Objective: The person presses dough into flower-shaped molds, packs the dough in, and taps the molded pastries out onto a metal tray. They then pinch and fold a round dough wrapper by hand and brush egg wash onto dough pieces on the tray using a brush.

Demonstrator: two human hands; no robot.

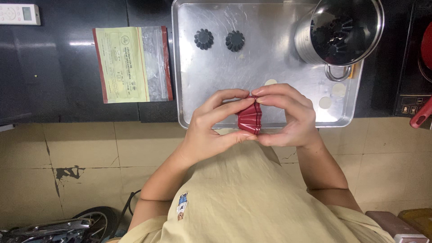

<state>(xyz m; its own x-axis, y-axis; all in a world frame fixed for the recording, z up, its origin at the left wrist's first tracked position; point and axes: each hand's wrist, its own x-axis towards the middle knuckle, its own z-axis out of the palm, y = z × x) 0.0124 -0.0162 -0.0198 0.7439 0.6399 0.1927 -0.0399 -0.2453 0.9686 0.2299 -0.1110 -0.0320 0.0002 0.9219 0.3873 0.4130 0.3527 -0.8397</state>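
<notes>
**Red fluted cups pinched between both my hands at the tray's near edge**

I hold a small stack of red fluted cups (250, 118) between both hands, just above the near rim of the steel tray (211, 96). My left hand (210, 128) closes on it from the left, fingers on top and thumb underneath; my right hand (288, 118) grips it the same way from the right, so my fingertips nearly meet over the stack. My hands cover part of the tray's front edge and most of the cups.

On the tray beyond my hands lie two dark fluted moulds (204, 39), side by side but apart, near the far rim. A metal pot (342, 31) stands at the tray's far right corner with more dark moulds inside it. A few pale round discs (325, 102) lie on the tray to the right of my hands. Left of the tray, on the dark counter (63, 67), lies a flat yellow-and-clear packet (132, 64), and a white remote (19, 14) sits at the far left corner. A red handle (421, 115) pokes in at the right edge.
</notes>
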